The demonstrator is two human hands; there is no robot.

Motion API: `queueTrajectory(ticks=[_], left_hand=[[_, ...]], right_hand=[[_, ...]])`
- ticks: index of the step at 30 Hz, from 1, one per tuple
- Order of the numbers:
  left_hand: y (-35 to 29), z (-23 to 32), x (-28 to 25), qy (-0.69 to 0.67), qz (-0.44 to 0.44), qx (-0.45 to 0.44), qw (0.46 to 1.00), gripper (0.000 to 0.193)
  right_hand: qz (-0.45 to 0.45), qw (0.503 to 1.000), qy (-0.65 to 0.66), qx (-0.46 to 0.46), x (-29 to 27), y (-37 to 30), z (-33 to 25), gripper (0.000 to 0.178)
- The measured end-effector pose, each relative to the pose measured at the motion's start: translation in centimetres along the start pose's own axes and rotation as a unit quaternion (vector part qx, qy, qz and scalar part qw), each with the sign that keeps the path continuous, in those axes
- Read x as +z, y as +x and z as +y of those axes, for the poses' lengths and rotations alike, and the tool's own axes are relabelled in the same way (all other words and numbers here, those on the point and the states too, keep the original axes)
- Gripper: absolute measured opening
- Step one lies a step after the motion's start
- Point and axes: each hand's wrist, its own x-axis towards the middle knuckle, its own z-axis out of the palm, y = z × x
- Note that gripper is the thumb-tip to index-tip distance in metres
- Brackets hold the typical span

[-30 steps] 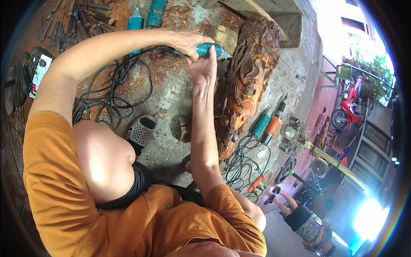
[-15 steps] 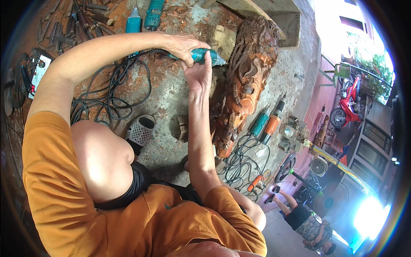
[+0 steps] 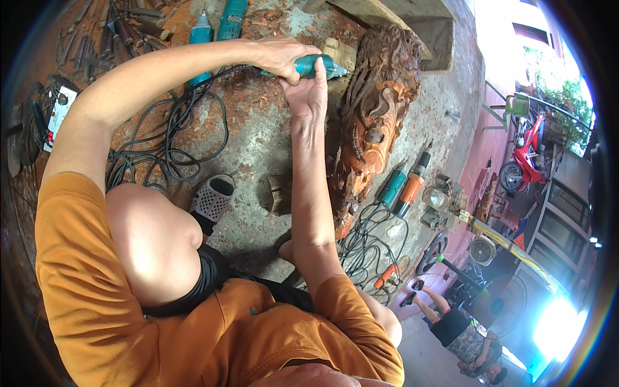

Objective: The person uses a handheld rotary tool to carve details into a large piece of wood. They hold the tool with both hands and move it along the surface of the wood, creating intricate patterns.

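A teal die grinder lies level in both my hands, its narrow nose pointing right. My left hand wraps its rear part from above, where the black cord comes out. From below, my right hand supports the body, thumb up along its side. The tool's tip reaches the upper left side of a long, brown carved wood piece; whether it touches the wood cannot be made out. The carving has deep, curling relief and runs from the upper right toward me. A pale wood block sits just behind the grinder's nose.
Two more teal power tools lie at the far left near several chisel-like tools. Tangled black cords cover the floor by my knee. Right of the carving are an orange-and-black grinder and more cords. Another person is at lower right.
Both hands and the grinder have shifted slightly right and away from me, so its tip meets a farther stretch of the carving's edge. The carving's near end appears slightly shifted too.
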Motion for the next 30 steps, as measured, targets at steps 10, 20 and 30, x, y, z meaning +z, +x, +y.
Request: queueTrajectory(ticks=[10, 20, 30], left_hand=[[1.8, -0.3, -0.1, 0.014, 0.026, 0.010, 1.000, 0.092], [2.4, -0.2, -0.2, 0.030, 0.000, 0.007, 1.000, 0.092], [1.1, 0.5, 0.5, 0.013, -0.043, -0.005, 0.999, 0.091]], right_hand=[[0.013, 1.000, -0.001, -0.009, 0.1, 1.1, -1.2, 0.059], [-0.005, 1.000, 0.023, -0.006, -0.3, 1.5, -1.4, 0.060], [0.023, 0.998, 0.052, 0.007, -1.2, -0.4, -0.3, 0.054]])
